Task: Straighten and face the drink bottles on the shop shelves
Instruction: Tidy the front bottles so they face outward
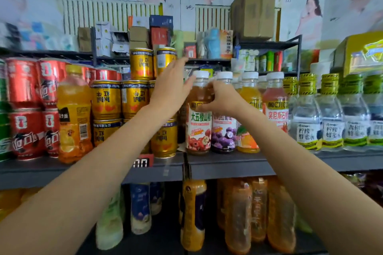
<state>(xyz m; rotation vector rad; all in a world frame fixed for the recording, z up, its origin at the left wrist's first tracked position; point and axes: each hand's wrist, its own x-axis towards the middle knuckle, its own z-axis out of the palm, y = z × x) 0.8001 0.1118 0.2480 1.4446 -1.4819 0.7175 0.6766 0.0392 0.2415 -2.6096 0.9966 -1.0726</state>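
1. The hawthorn drink bottle (199,118), white-capped with a red fruit label, stands upright on the grey shelf (238,164), a little to the 1 o'clock side of the picture's centre
2. The right hand (222,97) comes in from 5 o'clock and grips this bottle at its shoulder, fingers curled round the clear upper part above the label
3. The left hand (172,87) reaches in from 7 o'clock with straight, spread fingers; its fingertips lie at the bottle's neck on the 9 o'clock side, though whether they truly touch it I cannot tell
4. Just at 3 o'clock of the held bottle stands a blueberry bottle (224,130), its top partly hidden by the right hand, then an orange juice bottle (248,114) and a pink pomegranate bottle (276,107), all upright with white caps
5. Further toward 3 o'clock stands a row of clear lemon honey water bottles (308,122) with yellow-green caps
6. At 9 o'clock of the hands, gold cans (106,99) are stacked in layers, some labels upside down; beyond them an orange bottle (74,114) and red cans (27,132)
7. On the lower shelf at 6 o'clock stand blurred orange and pale bottles (238,217)
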